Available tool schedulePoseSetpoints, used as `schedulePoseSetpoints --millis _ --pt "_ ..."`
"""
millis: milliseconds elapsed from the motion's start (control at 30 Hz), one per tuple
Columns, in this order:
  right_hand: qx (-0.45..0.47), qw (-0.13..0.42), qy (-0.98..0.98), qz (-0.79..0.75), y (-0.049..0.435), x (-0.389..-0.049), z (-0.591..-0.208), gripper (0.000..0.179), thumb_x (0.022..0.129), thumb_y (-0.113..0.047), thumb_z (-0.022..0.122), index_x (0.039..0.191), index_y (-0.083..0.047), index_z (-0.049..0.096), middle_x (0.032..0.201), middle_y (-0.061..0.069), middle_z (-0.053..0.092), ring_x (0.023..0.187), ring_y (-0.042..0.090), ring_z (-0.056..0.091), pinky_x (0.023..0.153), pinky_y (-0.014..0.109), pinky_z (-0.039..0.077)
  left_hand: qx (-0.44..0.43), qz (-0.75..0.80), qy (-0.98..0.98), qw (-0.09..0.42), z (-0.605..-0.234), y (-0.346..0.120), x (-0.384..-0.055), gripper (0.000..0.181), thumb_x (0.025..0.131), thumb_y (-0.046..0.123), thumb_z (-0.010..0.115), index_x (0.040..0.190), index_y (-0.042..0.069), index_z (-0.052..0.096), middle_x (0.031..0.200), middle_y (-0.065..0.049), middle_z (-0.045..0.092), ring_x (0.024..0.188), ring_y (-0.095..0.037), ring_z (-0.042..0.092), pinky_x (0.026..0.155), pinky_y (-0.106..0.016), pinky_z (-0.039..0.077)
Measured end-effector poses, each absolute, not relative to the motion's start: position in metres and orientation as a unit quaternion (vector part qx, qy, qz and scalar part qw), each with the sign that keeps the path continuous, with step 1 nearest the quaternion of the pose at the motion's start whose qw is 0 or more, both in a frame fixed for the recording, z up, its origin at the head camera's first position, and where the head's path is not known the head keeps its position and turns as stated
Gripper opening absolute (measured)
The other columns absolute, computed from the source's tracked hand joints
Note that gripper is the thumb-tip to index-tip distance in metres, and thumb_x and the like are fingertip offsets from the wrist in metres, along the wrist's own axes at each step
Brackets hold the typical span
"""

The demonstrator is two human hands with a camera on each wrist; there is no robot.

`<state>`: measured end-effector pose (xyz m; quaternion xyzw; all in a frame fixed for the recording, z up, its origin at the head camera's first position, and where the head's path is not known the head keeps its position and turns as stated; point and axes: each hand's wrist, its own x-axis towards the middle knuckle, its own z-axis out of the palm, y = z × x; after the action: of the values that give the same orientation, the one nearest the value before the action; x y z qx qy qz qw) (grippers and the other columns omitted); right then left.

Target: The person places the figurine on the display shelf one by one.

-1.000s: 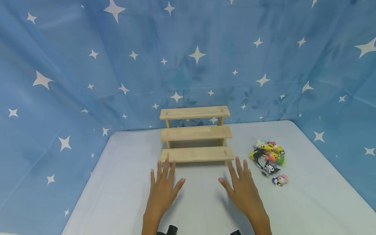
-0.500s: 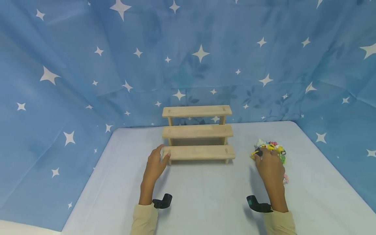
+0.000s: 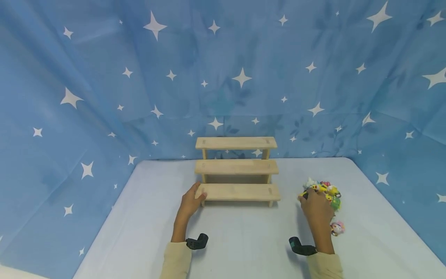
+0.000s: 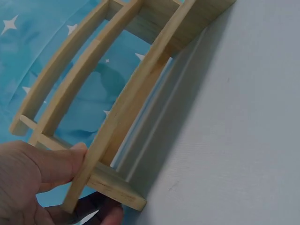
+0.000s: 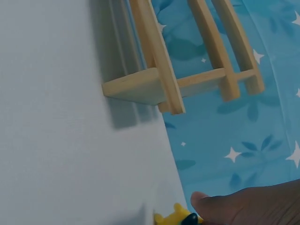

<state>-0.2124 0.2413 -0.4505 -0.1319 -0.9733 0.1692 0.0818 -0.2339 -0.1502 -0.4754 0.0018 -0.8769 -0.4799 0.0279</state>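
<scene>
A three-tier wooden display stand point(image 3: 240, 167) stands at the back of the white table. My left hand point(image 3: 189, 202) grips the left end of its lowest board; in the left wrist view the thumb point(image 4: 70, 161) lies above the board and fingers curl beneath it. My right hand point(image 3: 316, 210) is over a pile of small toy figures point(image 3: 335, 202) on the right. Its thumb and fingers pinch a yellow-and-black toy figure point(image 5: 173, 216) at the pile's left side, mostly hidden by the hand. One pink-haired figure point(image 3: 337, 228) lies nearer the front, just right of my right wrist.
The white table point(image 3: 240, 240) carries the stand and the toys. A blue curtain point(image 3: 223, 85) with white stars hangs behind and at both sides. A black wrist camera point(image 3: 197, 241) is on my left wrist, another black camera point(image 3: 301, 248) on my right.
Both hands were spread before the stand a second ago. The left has gone to the lowest board's left end and holds it; the right has moved right and taken hold at the toys.
</scene>
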Motion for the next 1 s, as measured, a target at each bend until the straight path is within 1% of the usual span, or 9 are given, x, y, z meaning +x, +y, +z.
schedulePoseSetpoints --millis 33,100,167,233,400,533,700,1000 --pt "-0.136 0.086 -0.973 0.168 0.240 -0.214 -0.452 0.050 0.093 -0.028 0.066 0.126 0.008 0.053 0.112 0.041 0.056 0.093 0.060 0.058 0.065 0.066 0.048 0.006 -0.485 -0.874 0.018 -0.477 -0.150 -0.235 0.060 0.097 0.020 0.061 0.147 -0.001 0.038 0.151 -0.026 0.039 0.140 -0.046 0.035 0.111 -0.060 0.031" --pt "-0.146 0.088 -0.971 0.167 0.238 -0.216 -0.457 0.053 0.092 -0.028 0.067 0.124 0.010 0.050 0.102 0.041 0.058 0.083 0.058 0.060 0.061 0.063 0.048 0.010 -0.492 -0.871 0.006 -0.481 -0.151 -0.235 0.061 0.097 0.022 0.060 0.149 0.001 0.035 0.152 -0.025 0.036 0.141 -0.047 0.032 0.111 -0.062 0.029" --pt "-0.157 0.090 -0.970 0.161 0.236 -0.218 -0.462 0.056 0.091 -0.028 0.068 0.123 0.012 0.047 0.093 0.041 0.058 0.075 0.055 0.060 0.056 0.059 0.047 0.010 -0.499 -0.866 0.003 -0.485 -0.152 -0.232 0.061 0.098 0.023 0.060 0.149 0.002 0.035 0.152 -0.027 0.036 0.140 -0.049 0.033 0.110 -0.064 0.030" --pt "-0.171 0.094 -0.968 0.159 0.235 -0.222 -0.466 0.058 0.090 -0.028 0.069 0.123 0.013 0.045 0.089 0.041 0.058 0.073 0.054 0.060 0.053 0.056 0.046 0.003 -0.511 -0.860 0.001 -0.487 -0.154 -0.231 0.061 0.098 0.024 0.059 0.150 0.002 0.034 0.152 -0.027 0.036 0.140 -0.049 0.033 0.110 -0.063 0.030" --pt "-0.183 0.106 -0.964 0.161 0.241 -0.232 -0.472 0.055 0.090 -0.023 0.069 0.122 0.014 0.042 0.087 0.040 0.058 0.074 0.053 0.061 0.053 0.054 0.046 -0.015 -0.531 -0.847 -0.009 -0.489 -0.155 -0.232 0.062 0.100 0.025 0.057 0.152 0.004 0.031 0.155 -0.027 0.031 0.141 -0.050 0.029 0.109 -0.066 0.029" --pt "-0.180 0.089 -0.964 0.174 0.244 -0.237 -0.472 0.053 0.092 -0.021 0.066 0.122 0.014 0.041 0.086 0.038 0.058 0.072 0.050 0.061 0.053 0.052 0.046 -0.001 -0.539 -0.842 -0.018 -0.487 -0.155 -0.234 0.061 0.100 0.024 0.056 0.153 0.008 0.029 0.157 -0.025 0.028 0.143 -0.049 0.025 0.110 -0.067 0.026" --pt "-0.177 0.062 -0.965 0.186 0.248 -0.238 -0.469 0.055 0.093 -0.024 0.064 0.126 0.013 0.040 0.089 0.037 0.058 0.071 0.048 0.061 0.052 0.051 0.046 0.013 -0.548 -0.836 -0.022 -0.486 -0.154 -0.233 0.060 0.100 0.024 0.055 0.153 0.011 0.029 0.158 -0.022 0.027 0.145 -0.047 0.023 0.111 -0.067 0.024" --pt "-0.201 0.050 -0.963 0.173 0.249 -0.242 -0.474 0.065 0.094 -0.035 0.064 0.130 0.012 0.038 0.092 0.039 0.059 0.075 0.049 0.062 0.057 0.053 0.047 0.022 -0.563 -0.826 -0.021 -0.485 -0.150 -0.231 0.061 0.100 0.024 0.056 0.153 0.013 0.030 0.160 -0.019 0.025 0.148 -0.044 0.018 0.113 -0.067 0.019"
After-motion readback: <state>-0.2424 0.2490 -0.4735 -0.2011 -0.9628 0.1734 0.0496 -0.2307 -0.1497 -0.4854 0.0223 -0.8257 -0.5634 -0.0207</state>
